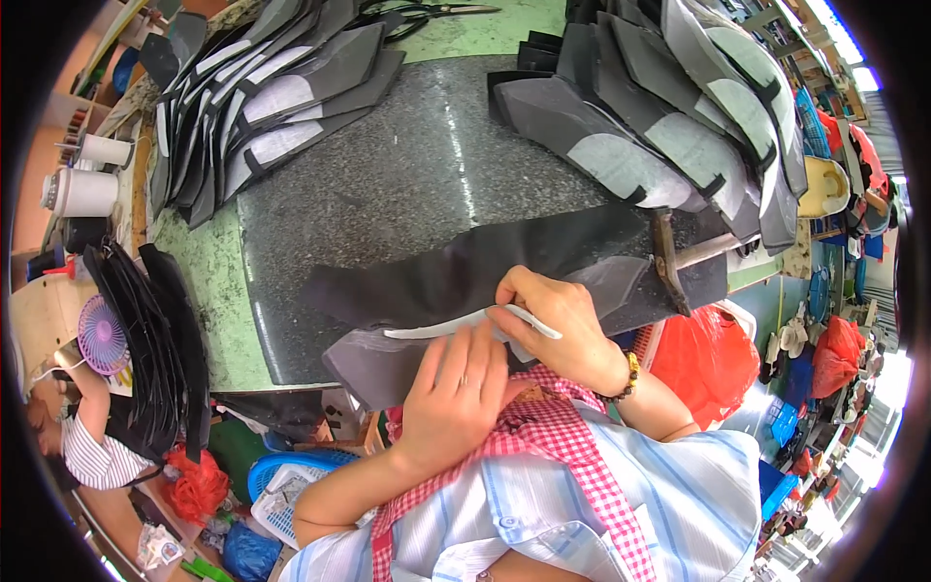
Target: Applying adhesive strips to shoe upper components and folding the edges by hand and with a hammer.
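Note:
A black leather-like piece (407, 284) with a grey-backed lower part (364, 367) lies along the near edge of the dark stone slab (339, 184). Along its fold runs a narrow white strip (412, 332). My right hand (572, 325) is closed, pinching the strip's right portion between thumb and fingers. Fingers stretched, my left hand (454, 393) lies flat over the near edge of the piece, its fingertips at the strip. Just right of the work, a hammer (706, 251) with a wooden handle rests on the slab.
Stacks of grey cut pieces with pale patches stand at the far left (281, 97) and far right (630, 160). Scissors (456, 10) lie at the back. Black pieces (145, 339) hang at the left, near another person (97, 441) and a purple fan (103, 335). A red bag (703, 364) sits right.

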